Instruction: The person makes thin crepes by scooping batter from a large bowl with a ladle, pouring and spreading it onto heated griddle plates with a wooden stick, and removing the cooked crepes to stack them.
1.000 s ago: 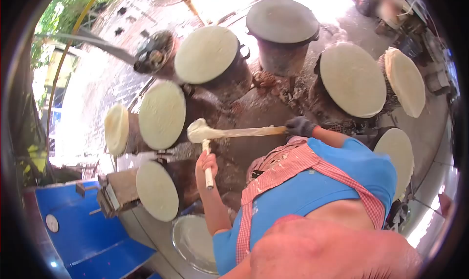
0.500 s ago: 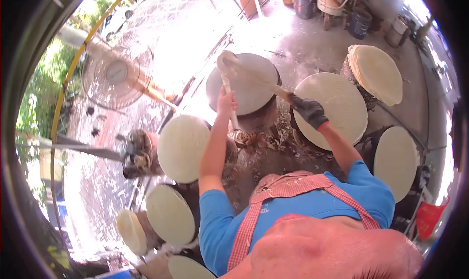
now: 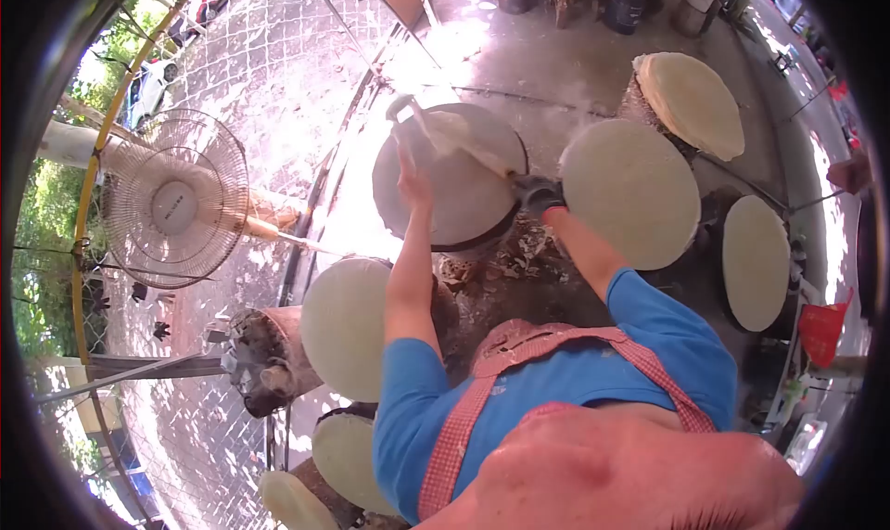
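My bare left hand (image 3: 416, 187) is closed on a pale-handled tool (image 3: 399, 127) over the left part of a grey round griddle (image 3: 454, 191). A dark glove covers my right hand (image 3: 540, 194), which grips a wooden stick (image 3: 487, 159) at the griddle's right edge. Pale batter or dough (image 3: 448, 131) coats the stick's far end, close to the head of the left tool. Right of the griddle lies a large pale round sheet (image 3: 630, 194). Another round sheet (image 3: 348, 329) covers a griddle below my left hand.
A standing fan (image 3: 174, 205) is at the left. Stacked flat sheets (image 3: 691, 103) lie at the upper right, with one more round sheet (image 3: 756, 263) below them. A metal-topped cylinder (image 3: 264, 363) stands at lower left. Buckets (image 3: 626, 7) line the back. A red bag (image 3: 822, 331) hangs at right.
The view has turned leftward, showing more of the fan. Both hands, first near my body, have moved out over the grey griddle with their tools, and the coated end has shifted down onto the griddle area.
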`<state>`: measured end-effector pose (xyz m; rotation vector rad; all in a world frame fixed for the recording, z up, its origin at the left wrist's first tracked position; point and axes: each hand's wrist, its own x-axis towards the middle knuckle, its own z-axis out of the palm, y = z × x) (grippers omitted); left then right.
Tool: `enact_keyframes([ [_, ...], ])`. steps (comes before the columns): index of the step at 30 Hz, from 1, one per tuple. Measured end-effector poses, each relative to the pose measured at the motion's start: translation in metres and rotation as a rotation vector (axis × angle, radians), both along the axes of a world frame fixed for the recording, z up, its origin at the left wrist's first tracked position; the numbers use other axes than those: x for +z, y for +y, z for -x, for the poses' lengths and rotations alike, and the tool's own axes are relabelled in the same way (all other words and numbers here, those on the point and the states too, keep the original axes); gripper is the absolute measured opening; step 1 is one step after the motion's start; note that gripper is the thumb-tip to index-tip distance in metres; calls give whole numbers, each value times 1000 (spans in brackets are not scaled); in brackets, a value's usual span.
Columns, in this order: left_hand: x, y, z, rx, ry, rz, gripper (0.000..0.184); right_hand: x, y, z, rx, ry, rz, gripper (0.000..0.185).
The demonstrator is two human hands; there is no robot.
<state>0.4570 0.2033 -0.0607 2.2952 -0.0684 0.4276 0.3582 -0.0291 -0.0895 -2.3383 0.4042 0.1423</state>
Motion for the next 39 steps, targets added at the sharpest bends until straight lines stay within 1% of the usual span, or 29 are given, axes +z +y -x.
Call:
enact_keyframes([
  [1, 0, 9, -11, -42, -305, 164, 60, 0, -7, -11, 60, 51, 140, 38],
  [2, 12, 22, -14, -48, -303, 140, 60, 1, -13, -22, 122, 97, 281, 39],
  [3, 35, 31, -12, -34, -302, 195, 62, 1, -12, -20, 156, 123, 255, 39],
  [4, 56, 38, -4, -44, -251, 301, 64, 1, -10, -19, 189, 150, 228, 40],
  [5, 77, 44, 5, -49, -202, 409, 66, -1, 0, -21, 29, 116, -70, 37],
  [7, 94, 60, 42, -42, 128, 400, 64, -21, 37, -27, 103, -146, 36, 35],
  [9, 46, 77, 62, -79, 176, 267, 62, -67, 44, -61, 358, -366, 457, 35],
  [10, 10, 95, 80, -124, 296, 242, 61, -91, 32, -86, 438, -461, 536, 35],
  [12, -23, 118, 131, -268, 205, 30, 60, -66, 13, -70, 421, -340, 431, 33],
  [14, -57, 139, 177, -175, 129, 102, 59, -22, 1, -55, 298, -152, 246, 32],
  [15, -57, 145, 187, -190, 125, 98, 59, -33, 6, -50, 251, -110, 178, 35],
  [16, -58, 148, 201, -138, 272, 196, 60, -50, 11, -38, 203, -57, 112, 37],
  [18, -55, 152, 216, -92, 442, 284, 60, -84, 63, -32, 83, -397, 35, 40],
  [20, -41, 150, 220, -169, 232, 146, 62, -80, 87, -40, 172, -299, -357, 41],
  [21, -33, 148, 224, -167, 241, 143, 62, -68, 68, -36, 209, -247, -338, 40],
  [22, -17, 144, 227, -135, 337, 81, 62, -32, 43, -27, 205, -142, -326, 39],
  [23, -7, 144, 228, -101, 427, 14, 63, 1, 28, -16, 164, -43, -373, 38],
  [24, -9, 145, 226, -92, 412, 12, 63, 25, 18, -11, 84, 57, -475, 37],
  [25, -19, 143, 223, -121, 344, 82, 63, 40, 18, -8, 7, 109, -572, 36],
  [26, -28, 147, 228, -153, 294, 140, 63, 17, 23, -10, 55, 69, -598, 32],
  [28, -47, 153, 232, -111, 352, 170, 63, -28, 34, -13, 153, -8, -656, 24],
  [29, -50, 147, 232, -88, 375, 189, 63, -9, 54, -8, 182, -106, -533, 24],
  [31, -50, 136, 231, -32, 422, 221, 63, 2, 45, -13, 219, -207, -429, 23],
  [33, -29, 130, 239, 20, 451, 211, 63, -12, -3, -27, 255, -112, -619, 21],
  [34, -6, 116, 238, 65, 527, 226, 62, -14, -18, -39, 271, -83, -687, 20],
  [35, 5, 103, 234, 104, 604, 250, 62, -10, -31, -54, -11, 24, -922, 21],
  [36, 6, 98, 236, 114, 608, 243, 62, -15, -29, -55, -152, 101, -1039, 21],
  [37, 6, 92, 238, 105, 514, 216, 63, -13, -26, -55, -310, 165, -1151, 22],
  [39, 0, 88, 231, 96, 409, 194, 63, -10, 7, -41, -142, 266, -1026, 25],
])
